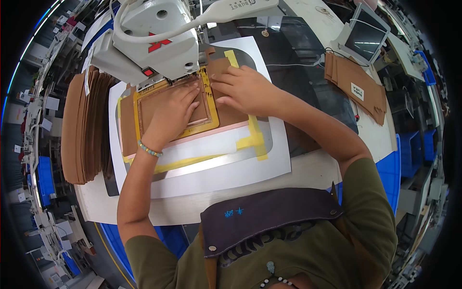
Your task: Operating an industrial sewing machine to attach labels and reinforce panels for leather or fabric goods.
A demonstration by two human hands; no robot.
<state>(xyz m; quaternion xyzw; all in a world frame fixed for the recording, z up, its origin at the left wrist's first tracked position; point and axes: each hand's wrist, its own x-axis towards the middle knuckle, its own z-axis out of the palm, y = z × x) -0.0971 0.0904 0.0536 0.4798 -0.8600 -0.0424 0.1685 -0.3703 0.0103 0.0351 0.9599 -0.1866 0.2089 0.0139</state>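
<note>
My left hand (172, 110) lies with fingers stretched out on a brown panel (230, 124), inside a yellow rectangular frame (201, 128). A beaded bracelet circles that wrist. My right hand (244, 90) rests on the same panel just right of the frame, its fingers apart and slightly bent, with nothing held. Directly beyond my left fingertips is the head of a white sewing machine (156, 45); its needle area is too small to make out. Under the panel is a grey plate with yellow tape (256, 132) at its edges, lying on a white sheet (275, 156).
A thick stack of brown panels (79, 130) stands left of the machine. More brown pieces (358, 79) with a white label lie at the right, near a tilted screen (368, 36). Blue bins (392, 168) sit below the table edge. A white cable arm crosses above the machine.
</note>
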